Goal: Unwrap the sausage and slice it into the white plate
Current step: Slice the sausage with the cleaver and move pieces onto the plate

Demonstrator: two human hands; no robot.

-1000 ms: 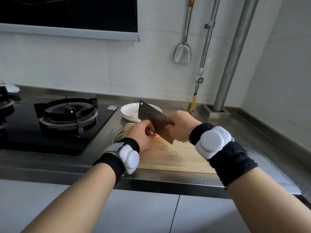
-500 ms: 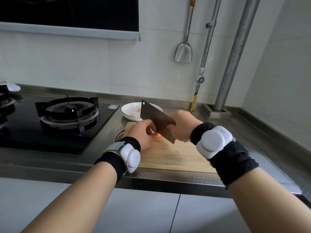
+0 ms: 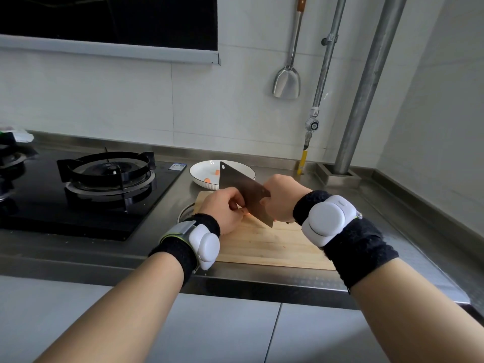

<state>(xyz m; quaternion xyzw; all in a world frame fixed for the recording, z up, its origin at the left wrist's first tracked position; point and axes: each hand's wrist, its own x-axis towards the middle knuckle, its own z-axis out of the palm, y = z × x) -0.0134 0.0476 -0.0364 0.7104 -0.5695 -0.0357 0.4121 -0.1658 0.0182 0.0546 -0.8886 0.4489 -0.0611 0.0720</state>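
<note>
Far left there's a black glass hob with a gas burner (image 3: 110, 174) on it, nothing on the ring. Just right of the hob, on the steel counter (image 3: 366, 213), sits the white plate (image 3: 200, 172) with two small orange-pink slices (image 3: 207, 180) in it.

In front of the plate is a wooden cutting board (image 3: 275, 244). The left hand (image 3: 225, 208) is over the board's back left corner, fingers curled down and pinching the sausage (image 3: 245, 211). Only a tiny pink bit of it peeks out at the fingertips, right against the blade, so I can't tell how much is left.

The cleaver (image 3: 243, 191) stands on edge between the two hands, its tip pointing away toward the plate and blocking part of the rim. The right hand (image 3: 282, 197) is wrapped tight around the handle, which is hidden inside the fist.

Both wrists have black bands with white rounded gadgets strapped on. On the wall up right hangs a metal spatula (image 3: 286, 82), next to two vertical pipes (image 3: 366, 85).
</note>
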